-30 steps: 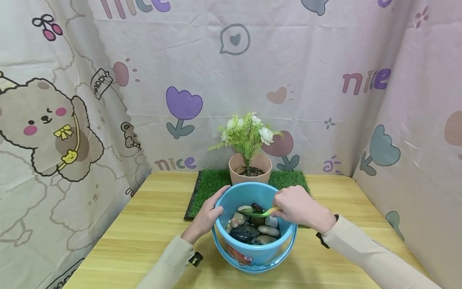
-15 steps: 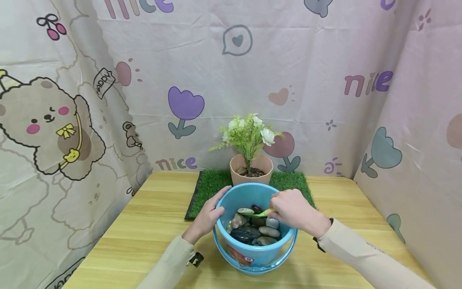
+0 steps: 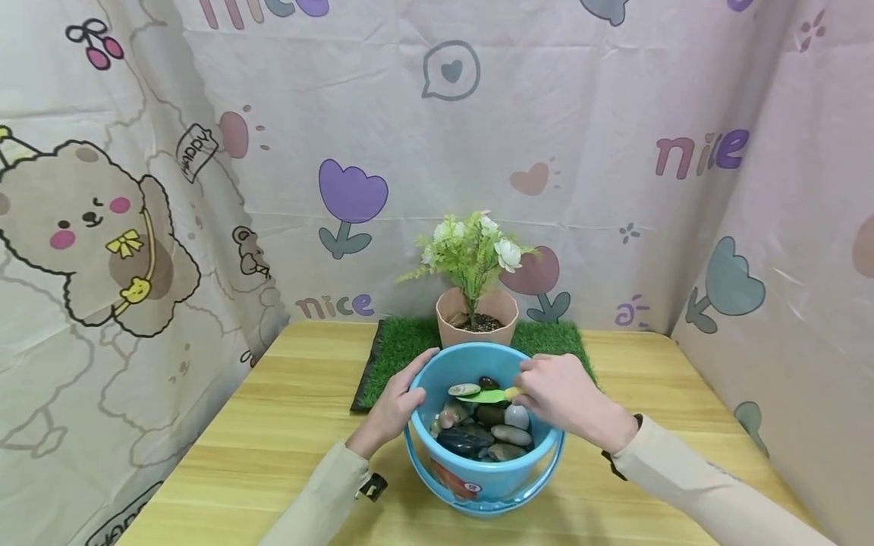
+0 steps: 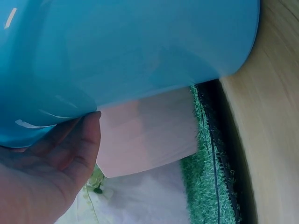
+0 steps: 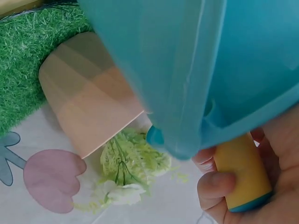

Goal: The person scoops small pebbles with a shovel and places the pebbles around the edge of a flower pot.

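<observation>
Trowel [image 3: 490, 396] and stones [image 3: 510, 434] share the blue bucket [image 3: 495, 479]; we see the right hand [image 3: 563, 393] gripping the yellow handle [image 5: 243, 170], its blade [image 3: 476, 397] over the stones, while the left hand [image 3: 394, 407] pinches the rim [image 3: 488, 468] (presumably to keep the bucket steady).

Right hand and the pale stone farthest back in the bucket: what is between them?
In the head view, the tool: green blade by the pale stone, yellow handle in the right hand.

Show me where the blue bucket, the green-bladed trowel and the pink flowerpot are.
Blue bucket [image 3: 471, 365], head view, on its far inner wall.
Green-bladed trowel [image 3: 488, 396], head view, on the blade.
Pink flowerpot [image 5: 91, 91], right wrist view, on its outer side.
</observation>
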Demonstrator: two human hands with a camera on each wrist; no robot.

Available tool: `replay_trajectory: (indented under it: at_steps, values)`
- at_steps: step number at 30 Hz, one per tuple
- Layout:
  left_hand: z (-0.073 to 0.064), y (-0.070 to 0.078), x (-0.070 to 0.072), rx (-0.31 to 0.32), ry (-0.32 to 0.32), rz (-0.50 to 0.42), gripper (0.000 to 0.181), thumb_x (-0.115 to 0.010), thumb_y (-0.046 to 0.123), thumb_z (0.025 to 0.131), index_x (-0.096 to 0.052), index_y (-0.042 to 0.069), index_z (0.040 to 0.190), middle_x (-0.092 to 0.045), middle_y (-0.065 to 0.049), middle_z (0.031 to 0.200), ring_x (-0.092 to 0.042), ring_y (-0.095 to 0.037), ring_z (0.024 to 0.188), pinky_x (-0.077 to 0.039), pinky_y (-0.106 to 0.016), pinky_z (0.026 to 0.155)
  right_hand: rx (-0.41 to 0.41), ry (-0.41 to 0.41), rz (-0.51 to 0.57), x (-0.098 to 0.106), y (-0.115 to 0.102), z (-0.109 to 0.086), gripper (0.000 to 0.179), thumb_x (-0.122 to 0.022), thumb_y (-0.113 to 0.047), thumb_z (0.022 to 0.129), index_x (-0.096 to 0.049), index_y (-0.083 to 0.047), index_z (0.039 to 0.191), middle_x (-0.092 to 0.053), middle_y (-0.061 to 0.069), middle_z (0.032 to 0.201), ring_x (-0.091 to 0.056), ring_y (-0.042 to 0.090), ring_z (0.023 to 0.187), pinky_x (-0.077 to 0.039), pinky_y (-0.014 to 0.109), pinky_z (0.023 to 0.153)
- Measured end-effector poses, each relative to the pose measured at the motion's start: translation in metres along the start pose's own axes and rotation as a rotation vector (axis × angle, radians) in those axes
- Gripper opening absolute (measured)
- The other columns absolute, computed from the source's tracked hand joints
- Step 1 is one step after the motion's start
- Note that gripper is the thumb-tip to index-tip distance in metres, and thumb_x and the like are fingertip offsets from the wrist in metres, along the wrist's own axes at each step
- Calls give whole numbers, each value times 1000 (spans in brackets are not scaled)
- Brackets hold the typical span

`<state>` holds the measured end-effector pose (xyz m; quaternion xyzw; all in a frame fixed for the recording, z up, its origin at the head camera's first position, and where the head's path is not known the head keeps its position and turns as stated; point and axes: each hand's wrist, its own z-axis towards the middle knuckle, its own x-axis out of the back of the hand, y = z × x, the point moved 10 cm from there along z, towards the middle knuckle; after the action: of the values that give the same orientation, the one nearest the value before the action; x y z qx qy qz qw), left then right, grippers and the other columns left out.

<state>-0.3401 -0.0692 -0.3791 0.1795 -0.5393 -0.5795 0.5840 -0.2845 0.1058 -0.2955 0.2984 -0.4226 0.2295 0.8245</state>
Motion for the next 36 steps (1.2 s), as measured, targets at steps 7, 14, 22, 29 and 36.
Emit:
replay_trajectory:
  at_steps: [7, 14, 22, 29, 36]
  values:
    - [0, -1, 0, -13, 2, 12, 69, -38, 5, 88, -30, 21, 155, -48, -13, 147, -57, -35, 122, -52, -47, 88, -18, 42, 6, 3, 12, -5, 20, -85, -36, 69, -69, -24, 67, -54, -10, 64, -55, 11, 58, -35, 23, 43]
    - [-1, 0, 0, -19, 0, 14, 69, -37, 5, 88, -30, 16, 155, -47, -14, 148, -57, -34, 122, -52, -45, 88, -28, 29, 8, -3, 21, -7, 17, -85, -34, 71, -74, -22, 76, -57, -8, 70, -53, 10, 64, -36, 20, 48]
    - [0, -1, 0, -6, 1, 8, 69, -37, 5, 88, -30, 21, 155, -46, -12, 148, -57, -32, 120, -52, -42, 86, -45, 17, 85, -5, 25, -9, 14, -82, -34, 75, -75, -23, 79, -58, -9, 73, -53, 7, 65, -33, 17, 48]
    - [1, 1, 0, -11, 9, 16, 69, -37, 5, 88, -30, 19, 155, -46, -13, 149, -56, -33, 122, -52, -46, 90, -34, 35, 114, -6, 26, -10, 13, -81, -35, 76, -74, -24, 79, -56, -11, 72, -50, 4, 63, -31, 15, 48]
    - [0, 2, 0, -20, 11, 23, 69, -37, 6, 87, -31, 17, 155, -46, -12, 149, -58, -31, 121, -52, -45, 90, -5, 55, 122, -3, 22, -11, 14, -77, -38, 80, -75, -25, 83, -59, -11, 76, -50, 5, 65, -33, 16, 51]
